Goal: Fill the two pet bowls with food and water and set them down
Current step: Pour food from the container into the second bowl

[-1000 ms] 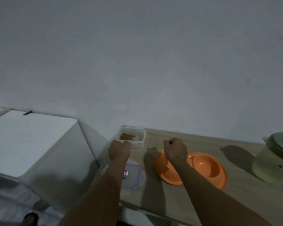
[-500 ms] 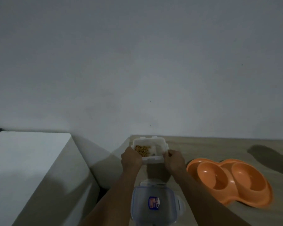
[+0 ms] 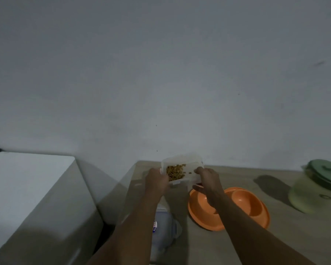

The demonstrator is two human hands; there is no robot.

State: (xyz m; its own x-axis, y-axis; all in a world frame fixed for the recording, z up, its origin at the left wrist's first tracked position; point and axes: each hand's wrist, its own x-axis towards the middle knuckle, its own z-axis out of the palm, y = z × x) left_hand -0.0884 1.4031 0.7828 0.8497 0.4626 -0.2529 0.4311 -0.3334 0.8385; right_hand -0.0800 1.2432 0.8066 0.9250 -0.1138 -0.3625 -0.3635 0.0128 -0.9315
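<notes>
- Container (image 3: pixel 189 163) of kibble, tilted, hung above the bench (image 3: pixel 275 245).
- I saw the left hand (image 3: pixel 157 181) gripping its left end, the right hand (image 3: pixel 208 180) pinching its right end.
- Double bowl (image 3: pixel 245 203) sat on the bench under the right wrist.

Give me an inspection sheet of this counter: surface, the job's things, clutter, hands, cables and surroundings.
Surface: pale wood-grain counter, dimly lit.
Job's things: clear plastic container of brown kibble, held tilted; orange plastic double pet bowl on the counter, no food visible in it; pale green jug with a dark green lid at the right.
Clutter: clear container lid with a sticker lying flat, partly under the left forearm.
Hands: left hand and right hand grip the container's opposite sides.
Cables: nothing seen.
Surroundings: plain grey wall behind; white box-shaped unit left of the counter.
</notes>
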